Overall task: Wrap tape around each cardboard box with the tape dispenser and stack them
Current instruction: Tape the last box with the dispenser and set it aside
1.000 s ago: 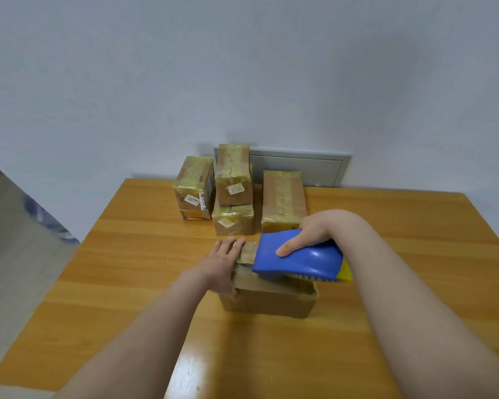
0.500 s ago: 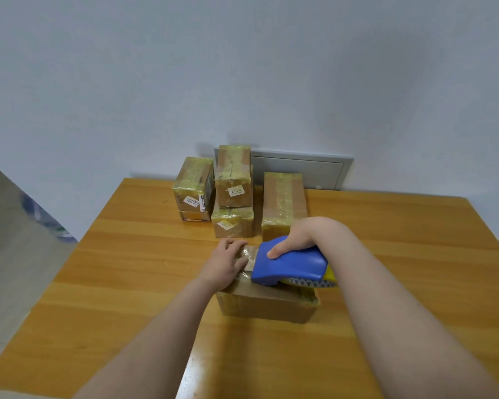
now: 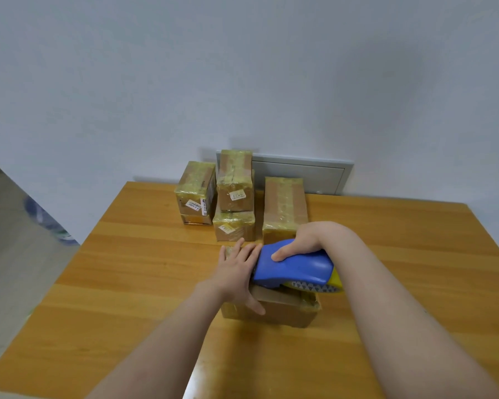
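The cardboard box lies mid-surface, near me. My left grip presses flat on its top, fingers straight, grasping nothing. My right grip clasps the blue tape dispenser over the box top. The box looks light, with crushable walls: I judge it best steadied by flat pressure, not by squeezing.

soft, even indoor light fills the view, fairly bright, with no hard highlights. the pale grey-white painted wall shows faint, diffuse darker patches toward 1 o'clock. the glossy orange-brown wooden table carries a dull whitish sheen near 6 o'clock. the blue plastic tape dispenser bears one small soft highlight on top. wide-angle bending curves the table's edges at 3 and 9 o'clock. fine detail is slightly soft; the small white labels are unreadable.
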